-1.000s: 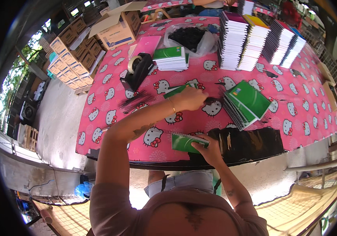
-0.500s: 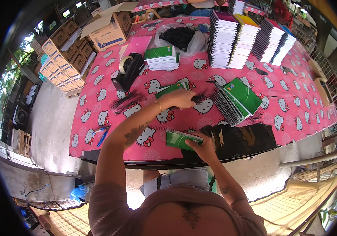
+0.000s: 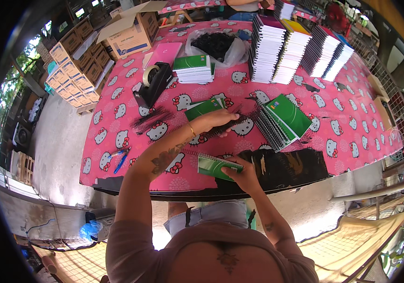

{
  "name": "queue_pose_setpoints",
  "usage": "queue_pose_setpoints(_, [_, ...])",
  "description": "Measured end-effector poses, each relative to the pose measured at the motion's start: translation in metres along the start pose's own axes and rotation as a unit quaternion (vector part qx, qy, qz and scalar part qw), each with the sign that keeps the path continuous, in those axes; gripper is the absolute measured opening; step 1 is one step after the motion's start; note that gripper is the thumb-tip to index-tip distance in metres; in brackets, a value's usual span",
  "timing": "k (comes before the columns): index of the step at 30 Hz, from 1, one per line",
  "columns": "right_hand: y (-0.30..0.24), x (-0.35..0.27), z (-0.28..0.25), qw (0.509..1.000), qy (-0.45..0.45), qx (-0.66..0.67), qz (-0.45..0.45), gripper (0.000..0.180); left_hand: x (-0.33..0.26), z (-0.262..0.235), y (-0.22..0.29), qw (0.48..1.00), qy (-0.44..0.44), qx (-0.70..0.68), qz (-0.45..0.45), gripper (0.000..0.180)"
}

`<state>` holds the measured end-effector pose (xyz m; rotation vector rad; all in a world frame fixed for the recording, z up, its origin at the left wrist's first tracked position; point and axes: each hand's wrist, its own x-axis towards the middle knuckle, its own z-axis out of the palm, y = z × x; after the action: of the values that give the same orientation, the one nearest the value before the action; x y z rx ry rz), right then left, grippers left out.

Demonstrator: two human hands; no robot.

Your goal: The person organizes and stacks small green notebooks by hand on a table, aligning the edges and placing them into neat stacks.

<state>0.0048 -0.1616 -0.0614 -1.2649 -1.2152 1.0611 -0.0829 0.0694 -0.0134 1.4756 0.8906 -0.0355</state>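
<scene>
My left hand (image 3: 213, 121) is closed on black spiral coils (image 3: 228, 126) above the middle of the table. In my right hand (image 3: 242, 173), near the front edge, is a small green notebook (image 3: 214, 167). A dark coil runs along its upper edge and sticks out to the left. Just beyond my left hand lie loose green-covered pads (image 3: 203, 109). To the right is a pile of green spiral notebooks (image 3: 289, 117) with black coils along their left side. More loose coils (image 3: 151, 121) rest left of my left forearm.
A black tape dispenser (image 3: 154, 85), a stack of green pads (image 3: 192, 68) and a plastic bag of black coils (image 3: 216, 46) stand farther back. Tall notebook stacks (image 3: 268, 52) are at the back right. Pliers (image 3: 122, 159) lie front left; a cardboard box (image 3: 129, 35) is back left.
My left hand has shifted slightly right and lifted a bunch of black coils in its fingers. My right hand and its notebook have hardly moved.
</scene>
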Motion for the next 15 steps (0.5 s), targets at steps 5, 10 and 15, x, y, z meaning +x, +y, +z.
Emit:
queue_pose_setpoints(5, [-0.01, -0.001, -0.015, 0.999, -0.014, -0.032, 0.001, 0.029, 0.001, 0.008, -0.012, 0.897, 0.109, 0.403, 0.142, 0.051])
queue_pose_setpoints(10, [-0.011, -0.007, -0.023, 0.999, -0.001, -0.047, 0.017, 0.028, 0.0, 0.048, 0.007, 0.789, 0.311, 0.425, 0.316, 0.039])
queue_pose_setpoints(15, [-0.004, -0.009, -0.021, 1.0, -0.002, -0.012, 0.012, 0.027, 0.046, 0.039, -0.007, 0.842, 0.265, 0.288, 0.37, 0.033])
